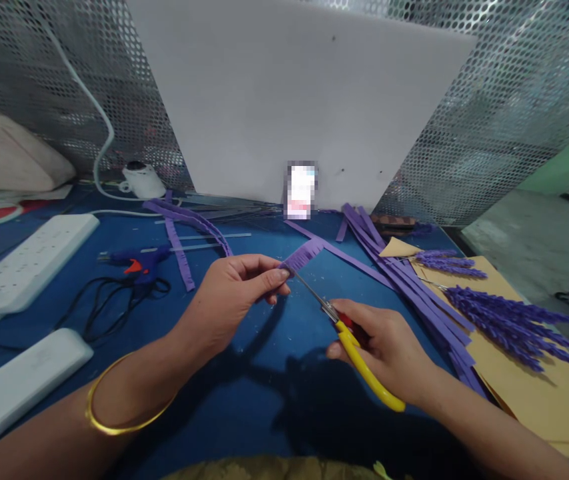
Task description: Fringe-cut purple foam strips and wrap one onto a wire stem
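Observation:
Between thumb and fingers, my left hand pinches one end of a purple paper strip whose upper edge shows fringe cuts. A thin wire runs from that pinch down to the jaws of yellow-handled pliers. My right hand is wrapped round the pliers, just right of the left hand. The jaws appear to touch the wire's lower end; their exact grip is too small to tell.
On the blue table lie a glue gun, white power strips, loose purple strips and purple flower stems on tan paper. A lit phone leans against a white board.

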`<state>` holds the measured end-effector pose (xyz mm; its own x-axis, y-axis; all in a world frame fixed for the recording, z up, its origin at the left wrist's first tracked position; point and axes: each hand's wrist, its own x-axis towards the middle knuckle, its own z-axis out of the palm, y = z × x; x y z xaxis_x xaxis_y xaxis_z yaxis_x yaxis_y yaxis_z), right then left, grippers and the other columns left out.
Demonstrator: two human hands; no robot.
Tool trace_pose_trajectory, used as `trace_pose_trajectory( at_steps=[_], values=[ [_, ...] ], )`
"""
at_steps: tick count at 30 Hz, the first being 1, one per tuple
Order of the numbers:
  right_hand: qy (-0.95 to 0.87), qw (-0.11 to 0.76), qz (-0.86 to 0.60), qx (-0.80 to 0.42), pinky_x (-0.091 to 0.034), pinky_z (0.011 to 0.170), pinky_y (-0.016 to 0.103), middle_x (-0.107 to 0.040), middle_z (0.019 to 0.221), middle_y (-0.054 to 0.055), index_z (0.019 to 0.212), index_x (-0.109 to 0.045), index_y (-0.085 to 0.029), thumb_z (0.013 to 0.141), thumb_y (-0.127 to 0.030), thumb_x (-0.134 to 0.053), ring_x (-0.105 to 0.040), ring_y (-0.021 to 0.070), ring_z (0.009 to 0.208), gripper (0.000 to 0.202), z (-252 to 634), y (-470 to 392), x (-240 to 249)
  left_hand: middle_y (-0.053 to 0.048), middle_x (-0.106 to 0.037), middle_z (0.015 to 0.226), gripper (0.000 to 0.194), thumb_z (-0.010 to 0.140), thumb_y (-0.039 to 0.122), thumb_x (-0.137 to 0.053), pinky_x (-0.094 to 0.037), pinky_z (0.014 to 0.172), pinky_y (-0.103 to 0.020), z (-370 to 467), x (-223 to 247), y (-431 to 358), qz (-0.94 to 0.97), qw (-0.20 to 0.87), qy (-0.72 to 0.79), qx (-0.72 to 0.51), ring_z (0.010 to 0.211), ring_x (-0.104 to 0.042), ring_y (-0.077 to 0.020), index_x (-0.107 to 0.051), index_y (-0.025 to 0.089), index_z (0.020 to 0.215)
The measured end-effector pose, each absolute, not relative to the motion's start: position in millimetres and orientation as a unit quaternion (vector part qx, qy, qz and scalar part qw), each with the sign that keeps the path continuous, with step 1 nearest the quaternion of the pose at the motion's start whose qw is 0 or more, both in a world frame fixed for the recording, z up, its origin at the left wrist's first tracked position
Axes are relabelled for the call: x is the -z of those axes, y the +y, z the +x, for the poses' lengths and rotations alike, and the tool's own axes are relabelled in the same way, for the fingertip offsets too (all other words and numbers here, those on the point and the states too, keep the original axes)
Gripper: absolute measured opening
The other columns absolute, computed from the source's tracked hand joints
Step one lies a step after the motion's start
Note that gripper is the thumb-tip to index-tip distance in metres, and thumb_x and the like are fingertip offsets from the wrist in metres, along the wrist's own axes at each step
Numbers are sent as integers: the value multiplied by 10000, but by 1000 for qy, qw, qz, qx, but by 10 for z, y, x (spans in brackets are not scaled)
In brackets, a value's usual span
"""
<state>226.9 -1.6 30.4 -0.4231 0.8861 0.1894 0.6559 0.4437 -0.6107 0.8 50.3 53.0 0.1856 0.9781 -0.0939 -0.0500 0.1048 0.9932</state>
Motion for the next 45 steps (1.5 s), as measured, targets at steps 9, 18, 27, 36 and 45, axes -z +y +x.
trace_pose_trajectory(
  at_steps=[9,18,27,36,45],
  values=[
    [-811,246,-475,-239,-346,523,220,-574,703,-5,1036,-643,-172,908,-483,-608,-446,118,577,339,2280,-9,-298,6,-688,641,119,734,281,-779,-417,570,-200,13,-526,496,510,588,454,-434,573,-534,-86,-735,171,723],
    [-807,251,-476,-244,-337,534,223,-551,700,-17,1055,-642,-186,886,-495,-635,-446,119,583,352,2291,-14,-290,-2,-696,653,131,742,301,-771,-426,577,-215,17,-525,503,511,581,459,-437,574,-547,-98,-739,174,732],
    [-795,252,-477,-276,-292,508,226,-469,652,-43,964,-642,-181,880,-511,-639,-374,103,547,341,2291,-13,-297,15,-683,633,118,754,290,-756,-427,583,-200,24,-550,487,525,561,472,-432,573,-542,-86,-733,176,732],
    [-779,258,-477,-314,-308,525,223,-448,665,-40,984,-657,-173,881,-481,-646,-350,109,581,325,2300,-16,-276,2,-684,635,100,744,261,-764,-416,567,-197,-7,-540,516,502,612,445,-419,577,-547,-86,-737,169,718],
    [-746,253,-476,-391,-279,518,223,-396,678,-42,841,-615,-171,887,-496,-622,-309,102,595,328,2360,16,-226,4,-712,665,122,732,290,-787,-431,570,-192,-23,-539,538,502,618,446,-409,569,-565,-82,-753,180,772]
  ],
)
